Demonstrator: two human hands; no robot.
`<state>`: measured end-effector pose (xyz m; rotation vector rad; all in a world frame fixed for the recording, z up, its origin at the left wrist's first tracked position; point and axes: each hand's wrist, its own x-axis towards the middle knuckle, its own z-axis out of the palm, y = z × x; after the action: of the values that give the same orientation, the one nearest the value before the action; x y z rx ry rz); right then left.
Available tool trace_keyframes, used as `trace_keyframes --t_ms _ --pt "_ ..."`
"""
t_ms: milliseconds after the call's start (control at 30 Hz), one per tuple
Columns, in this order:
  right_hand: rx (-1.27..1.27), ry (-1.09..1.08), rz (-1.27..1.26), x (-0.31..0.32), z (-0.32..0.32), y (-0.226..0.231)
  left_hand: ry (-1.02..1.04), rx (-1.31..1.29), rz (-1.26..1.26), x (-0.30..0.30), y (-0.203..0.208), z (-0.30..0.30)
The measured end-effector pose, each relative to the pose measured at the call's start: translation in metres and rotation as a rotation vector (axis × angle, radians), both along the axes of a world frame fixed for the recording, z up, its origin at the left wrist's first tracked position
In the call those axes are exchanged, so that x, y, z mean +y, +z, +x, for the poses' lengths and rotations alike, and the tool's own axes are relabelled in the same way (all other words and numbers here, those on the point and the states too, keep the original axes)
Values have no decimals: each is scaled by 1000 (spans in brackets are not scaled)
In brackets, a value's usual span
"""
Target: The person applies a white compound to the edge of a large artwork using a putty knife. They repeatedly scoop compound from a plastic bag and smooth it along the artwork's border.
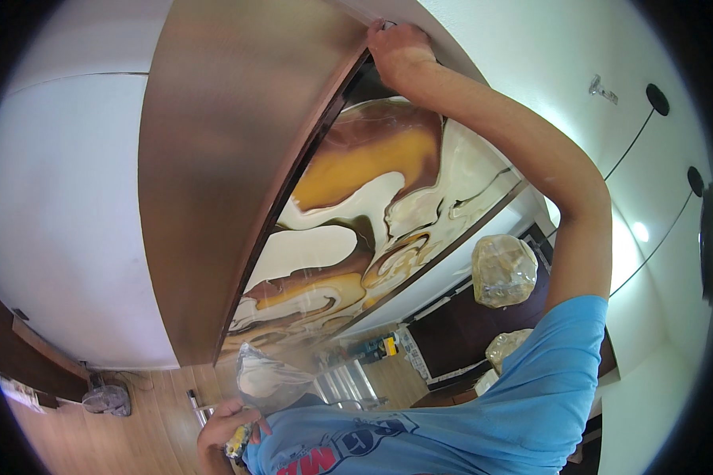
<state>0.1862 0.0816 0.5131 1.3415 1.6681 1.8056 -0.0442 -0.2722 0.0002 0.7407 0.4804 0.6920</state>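
Right hand (pixel 398 49) reaches to the top centre of the frame, fingers curled over the upper edge of a brown panel (pixel 230 158) that fills the upper left. Just beside it, mid-frame, lies a glossy marbled panel (pixel 364 206) (swirls of brown, amber and cream). Left hand (pixel 226 431), at the bottom centre, is closed around a small yellow-and-dark object (pixel 238 443), too hidden to identify.

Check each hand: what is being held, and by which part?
Right hand grips the top corner of the marbled panel. Left hand holds a small yellow-and-black object; where its grip sits cannot be told.
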Motion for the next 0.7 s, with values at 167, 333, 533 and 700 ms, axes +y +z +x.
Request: trace_keyframes --t_ms 167,333,533,700 --pt "-63 -20 -52 -6 -10 1 29 3 -17 -3 -2 1" --pt "69 239 -298 -76 -34 -30 47 -9 -29 -4 2 1" --pt "159 630 -1313 -202 -17 -108 3 -218 -35 9 14 3" --pt "334 702 -1666 -228 12 -137 -18 -622 68 20 39 12"
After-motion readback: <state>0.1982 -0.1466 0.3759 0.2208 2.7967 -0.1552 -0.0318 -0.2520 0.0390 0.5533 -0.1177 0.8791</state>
